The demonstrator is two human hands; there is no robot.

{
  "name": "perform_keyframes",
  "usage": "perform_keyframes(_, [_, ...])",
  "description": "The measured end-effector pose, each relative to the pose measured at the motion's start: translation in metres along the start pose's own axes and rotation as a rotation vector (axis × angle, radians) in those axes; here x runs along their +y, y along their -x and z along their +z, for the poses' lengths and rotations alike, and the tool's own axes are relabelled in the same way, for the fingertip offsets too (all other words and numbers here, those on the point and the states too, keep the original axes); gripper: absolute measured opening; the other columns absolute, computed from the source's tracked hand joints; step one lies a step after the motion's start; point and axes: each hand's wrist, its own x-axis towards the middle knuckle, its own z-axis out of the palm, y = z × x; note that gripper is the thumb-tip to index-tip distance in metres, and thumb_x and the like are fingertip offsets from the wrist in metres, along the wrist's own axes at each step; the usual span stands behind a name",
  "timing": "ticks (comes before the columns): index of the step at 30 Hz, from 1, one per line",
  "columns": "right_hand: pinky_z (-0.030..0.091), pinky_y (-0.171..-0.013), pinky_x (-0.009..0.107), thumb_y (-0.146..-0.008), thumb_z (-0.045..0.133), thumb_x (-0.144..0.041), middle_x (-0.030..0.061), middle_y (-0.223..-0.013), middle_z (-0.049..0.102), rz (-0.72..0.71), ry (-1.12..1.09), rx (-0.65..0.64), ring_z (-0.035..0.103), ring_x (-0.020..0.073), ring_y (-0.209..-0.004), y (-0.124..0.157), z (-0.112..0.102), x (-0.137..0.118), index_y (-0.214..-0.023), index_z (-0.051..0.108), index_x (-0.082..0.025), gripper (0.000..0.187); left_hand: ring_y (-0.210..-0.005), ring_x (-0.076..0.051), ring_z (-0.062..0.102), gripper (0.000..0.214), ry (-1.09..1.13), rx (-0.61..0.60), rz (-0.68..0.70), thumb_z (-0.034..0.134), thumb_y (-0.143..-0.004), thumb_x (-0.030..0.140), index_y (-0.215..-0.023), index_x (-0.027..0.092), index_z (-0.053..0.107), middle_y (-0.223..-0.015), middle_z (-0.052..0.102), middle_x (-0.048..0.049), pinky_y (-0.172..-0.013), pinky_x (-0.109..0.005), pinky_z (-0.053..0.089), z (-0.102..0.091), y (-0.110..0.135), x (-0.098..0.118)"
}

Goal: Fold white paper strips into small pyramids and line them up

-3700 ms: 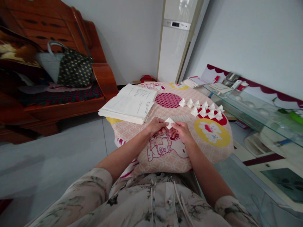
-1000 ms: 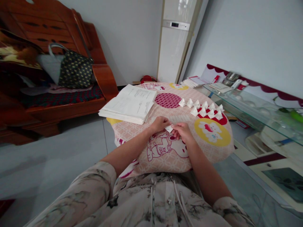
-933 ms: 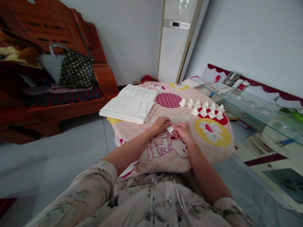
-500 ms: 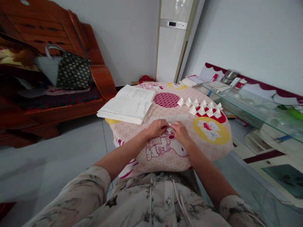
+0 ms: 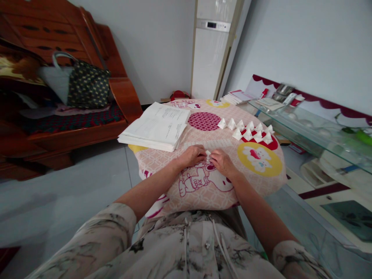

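At the near side of the cloth-covered bench (image 5: 162,166), in the head view, the two hands meet over a small piece of white paper (image 5: 208,154). The left hand (image 5: 192,156) and the right hand (image 5: 223,162) come at it from either side, fingers bent and pinching its edges between them — much of the paper is hidden, so its exact shape cannot be told. Beyond the right hand, two rows of folded white paper shapes (image 5: 248,135) stand with their points up, partly over a red patch of the cloth's print. Ahead of the left hand, well apart from those rows, a thick stack of printed sheets (image 5: 155,126) lies open near the bench's left edge — its pages face up. A yellow printed circle (image 5: 246,163) shows just beyond the right wrist.
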Motion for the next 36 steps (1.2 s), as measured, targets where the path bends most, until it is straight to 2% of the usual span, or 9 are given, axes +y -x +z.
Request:
perform_keyframes(7, [0.047,-0.084,0.033,-0.093,0.056,-0.012,0.0084,-0.089,0.066,0.088,-0.023,0.027,0.059,0.0223,-0.092,-0.004,-0.003,-0.005,-0.076,0.073,-0.019,0.025,-0.086,-0.018,0.067,0.017,-0.003,0.035,-0.067,0.061,-0.092,0.018,-0.088,0.014,0.077,-0.090,0.072,-0.0095,-0.081,-0.028,0.050,-0.001,0.000,0.004])
perform_keyframes(11, [0.046,-0.079,0.030,-0.088,0.061,-0.011,0.0070,-0.085,0.067,0.179,-0.071,0.073,0.060,0.0201,-0.084,-0.008,-0.005,-0.005,-0.077,0.076,-0.018,0.019,-0.084,-0.018,0.066,0.014,-0.033,0.044,-0.198,0.064,-0.088,0.017,-0.087,0.014,0.077,-0.088,0.072,-0.0077,-0.081,-0.028,0.050,-0.003,-0.002,0.006])
perform_keyframes(16, [0.045,-0.076,0.029,-0.084,0.064,-0.015,0.0061,-0.079,0.069,0.282,-0.098,0.054,0.062,0.0191,-0.078,-0.014,-0.013,-0.006,-0.075,0.078,-0.016,0.016,-0.080,-0.018,0.065,0.012,-0.033,0.021,-0.343,0.067,-0.084,0.021,-0.086,0.015,0.078,-0.086,0.074,-0.0060,-0.077,-0.026,0.050,-0.008,-0.006,0.006])
perform_keyframes(21, [0.042,-0.071,0.026,-0.080,0.066,-0.017,0.0035,-0.072,0.070,0.336,-0.120,-0.012,0.061,0.0172,-0.072,-0.022,-0.023,-0.006,-0.071,0.077,-0.016,0.015,-0.076,-0.017,0.065,0.016,-0.056,-0.023,-0.394,0.066,-0.085,0.024,-0.086,0.016,0.080,-0.084,0.076,-0.0053,-0.075,-0.025,0.049,-0.011,-0.012,0.006])
perform_keyframes(27, [0.033,-0.056,0.024,-0.078,0.067,-0.017,-0.0023,-0.055,0.060,0.444,-0.219,-0.117,0.052,0.0124,-0.057,-0.033,-0.031,-0.002,-0.062,0.068,-0.016,0.017,-0.073,-0.017,0.064,0.018,-0.111,-0.079,-0.441,0.066,-0.084,0.024,-0.083,0.015,0.081,-0.078,0.076,-0.0069,-0.072,-0.026,0.047,-0.014,-0.021,0.006])
perform_keyframes(36, [0.029,-0.039,0.022,-0.078,0.076,-0.019,-0.0040,-0.039,0.047,0.663,-0.420,-0.296,0.038,0.0084,-0.038,-0.047,-0.036,0.007,-0.053,0.057,-0.020,0.032,-0.055,-0.012,0.053,0.014,0.018,-0.142,-0.546,0.071,-0.075,0.023,-0.066,0.015,0.078,-0.053,0.062,-0.0002,-0.057,-0.024,0.037,-0.026,-0.033,0.002])
